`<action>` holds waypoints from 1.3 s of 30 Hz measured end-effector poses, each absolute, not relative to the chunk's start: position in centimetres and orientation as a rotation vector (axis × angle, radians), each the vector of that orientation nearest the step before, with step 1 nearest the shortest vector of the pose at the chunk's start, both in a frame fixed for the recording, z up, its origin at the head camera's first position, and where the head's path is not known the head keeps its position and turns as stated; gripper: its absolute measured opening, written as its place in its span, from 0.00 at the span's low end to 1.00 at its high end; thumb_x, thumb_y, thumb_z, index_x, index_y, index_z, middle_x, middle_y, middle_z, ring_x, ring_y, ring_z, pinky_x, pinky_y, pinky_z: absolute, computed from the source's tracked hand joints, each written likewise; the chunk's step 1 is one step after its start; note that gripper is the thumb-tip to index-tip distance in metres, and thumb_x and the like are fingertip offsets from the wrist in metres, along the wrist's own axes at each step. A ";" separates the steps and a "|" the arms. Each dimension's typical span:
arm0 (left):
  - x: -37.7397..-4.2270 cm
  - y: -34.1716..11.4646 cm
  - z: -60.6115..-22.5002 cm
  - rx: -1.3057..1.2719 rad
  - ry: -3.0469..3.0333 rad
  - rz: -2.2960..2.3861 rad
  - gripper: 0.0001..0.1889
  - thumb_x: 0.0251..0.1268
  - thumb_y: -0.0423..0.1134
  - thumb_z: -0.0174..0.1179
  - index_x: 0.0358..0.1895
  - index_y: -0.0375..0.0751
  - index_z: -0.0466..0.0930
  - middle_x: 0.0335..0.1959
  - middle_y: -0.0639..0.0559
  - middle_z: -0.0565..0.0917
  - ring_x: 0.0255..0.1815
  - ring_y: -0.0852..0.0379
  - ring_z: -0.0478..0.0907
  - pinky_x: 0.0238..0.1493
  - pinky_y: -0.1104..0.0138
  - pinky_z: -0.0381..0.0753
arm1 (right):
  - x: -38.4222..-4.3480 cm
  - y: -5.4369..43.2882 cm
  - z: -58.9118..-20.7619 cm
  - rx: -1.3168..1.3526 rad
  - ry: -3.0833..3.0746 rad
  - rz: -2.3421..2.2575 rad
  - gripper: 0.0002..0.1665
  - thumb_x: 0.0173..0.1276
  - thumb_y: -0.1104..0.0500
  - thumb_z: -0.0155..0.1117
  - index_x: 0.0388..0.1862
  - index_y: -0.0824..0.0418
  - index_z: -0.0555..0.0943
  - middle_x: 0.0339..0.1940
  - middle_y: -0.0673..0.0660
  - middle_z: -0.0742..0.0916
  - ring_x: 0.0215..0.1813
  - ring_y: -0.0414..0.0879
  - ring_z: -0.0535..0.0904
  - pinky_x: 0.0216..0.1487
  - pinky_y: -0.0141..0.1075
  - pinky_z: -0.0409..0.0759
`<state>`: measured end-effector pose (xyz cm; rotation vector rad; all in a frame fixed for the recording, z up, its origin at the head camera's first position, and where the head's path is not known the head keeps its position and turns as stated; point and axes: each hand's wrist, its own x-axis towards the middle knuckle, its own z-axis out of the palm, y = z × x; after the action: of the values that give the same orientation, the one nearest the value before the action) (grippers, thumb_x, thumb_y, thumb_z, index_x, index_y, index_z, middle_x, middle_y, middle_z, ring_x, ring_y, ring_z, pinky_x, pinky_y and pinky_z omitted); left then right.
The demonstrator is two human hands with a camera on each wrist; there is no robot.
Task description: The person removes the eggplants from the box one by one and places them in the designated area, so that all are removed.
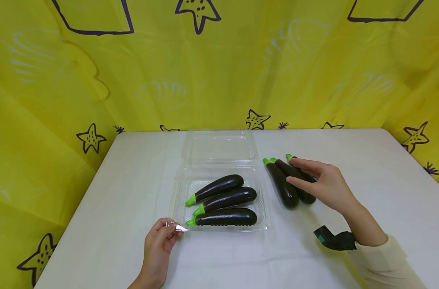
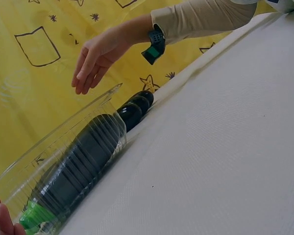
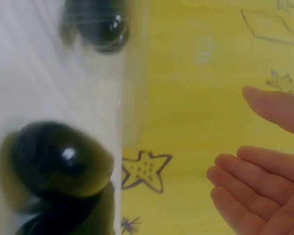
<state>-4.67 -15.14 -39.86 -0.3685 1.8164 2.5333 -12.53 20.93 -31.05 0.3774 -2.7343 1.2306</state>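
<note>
Three eggplants with green stems, one of them the nearest eggplant (image 1: pixel 226 216), lie side by side in a clear plastic clamshell box (image 1: pixel 219 166). My left hand (image 1: pixel 161 241) pinches the box's front left corner between thumb and fingers; in the left wrist view only its fingertips (image 2: pixel 2 220) show. To the right of the box, three more eggplants lie together on the table, among them the leftmost loose eggplant (image 1: pixel 282 184). Above these hovers my right hand (image 1: pixel 326 182), thumb and fingers apart, nothing between them. The right wrist view shows its palm (image 3: pixel 269 196) off the table.
The box's lid (image 1: pixel 219 146) is folded back flat toward the far table edge. A white cloth covers the table (image 1: pixel 133 180). A yellow curtain (image 1: pixel 219 72) with drawn stars hangs behind and at both sides. A dark band (image 1: pixel 335 239) sits on the right wrist.
</note>
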 end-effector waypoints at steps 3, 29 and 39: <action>-4.6 -15.2 -39.9 -0.377 1.820 2.532 0.07 0.68 0.31 0.41 0.35 0.36 0.68 0.31 0.49 0.73 0.31 0.59 0.75 0.39 0.70 0.76 | -12.4 19.9 -30.8 0.440 -2.722 1.229 0.28 0.56 0.55 0.69 0.55 0.65 0.76 0.54 0.59 0.80 0.55 0.54 0.75 0.47 0.17 0.67; -4.6 -15.3 -40.2 -0.392 1.813 2.524 0.07 0.68 0.31 0.42 0.34 0.37 0.69 0.31 0.50 0.74 0.31 0.60 0.75 0.39 0.70 0.76 | -11.0 14.1 -32.9 0.983 -2.742 1.225 0.27 0.54 0.53 0.71 0.52 0.63 0.79 0.49 0.53 0.83 0.53 0.49 0.77 0.50 0.46 0.74; -4.7 -15.2 -40.0 -0.406 1.807 2.527 0.07 0.68 0.31 0.41 0.34 0.37 0.69 0.30 0.50 0.74 0.31 0.60 0.75 0.38 0.70 0.76 | -11.2 12.8 -33.1 1.078 -2.811 1.236 0.28 0.57 0.51 0.68 0.53 0.65 0.77 0.51 0.55 0.81 0.55 0.50 0.75 0.52 0.46 0.73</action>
<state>-4.74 -15.17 -39.98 -0.4057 1.8069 2.5272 -11.22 12.85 -33.12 1.0778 -2.8107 1.2359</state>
